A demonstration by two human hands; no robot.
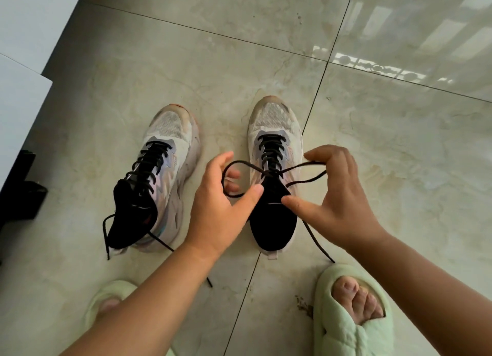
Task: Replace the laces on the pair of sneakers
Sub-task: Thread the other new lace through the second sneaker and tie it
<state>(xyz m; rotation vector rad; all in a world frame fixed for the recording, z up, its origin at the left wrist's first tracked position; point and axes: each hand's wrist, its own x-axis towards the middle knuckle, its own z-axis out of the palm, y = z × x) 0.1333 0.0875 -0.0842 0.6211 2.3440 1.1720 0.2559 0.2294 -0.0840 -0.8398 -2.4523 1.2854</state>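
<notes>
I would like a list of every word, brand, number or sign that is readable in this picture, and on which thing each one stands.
None can be read.
Left sneaker: a small mark on its side panel, too small and blurred to read.
Right sneaker: no legible text or logo.
Green slippers: no text visible.
Black object at the left edge: no label visible.

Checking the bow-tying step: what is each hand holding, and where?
Each grip holds a loop of the right sneaker's black lace: left hand, left loop; right hand, right loop.
</notes>
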